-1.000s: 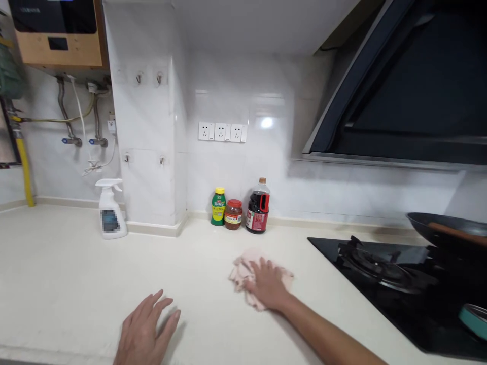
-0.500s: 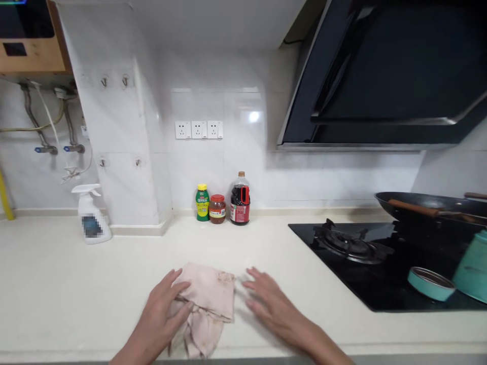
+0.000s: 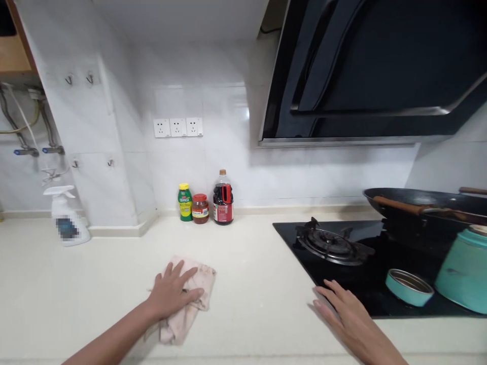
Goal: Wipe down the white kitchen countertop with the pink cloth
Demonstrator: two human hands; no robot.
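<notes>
A pale pink cloth (image 3: 207,281) lies folded and crumpled on the white counter. Flat on top of it rests my left hand (image 3: 173,286), fingers spread and pressing on the fabric rather than wrapped round it. My right hand (image 3: 344,314) is open and holds nothing, over the counter beside the front left edge of the black gas stove (image 3: 365,284). Whether its fingertips touch the stove I cannot tell. The nearest thing on the stove is a shallow turquoise round container (image 3: 409,289).
Against the back wall stand a green bottle (image 3: 184,203), a red-lidded jar (image 3: 200,209) and a dark sauce bottle (image 3: 223,200). A white spray bottle (image 3: 66,215) is at the left. On the stove are a wok (image 3: 429,197) and a turquoise pot (image 3: 462,274), beneath a range hood (image 3: 361,76).
My left hand has come down onto the cloth. My right hand has moved away from it, rightward to the stove's edge. The view has turned somewhat to the right.
</notes>
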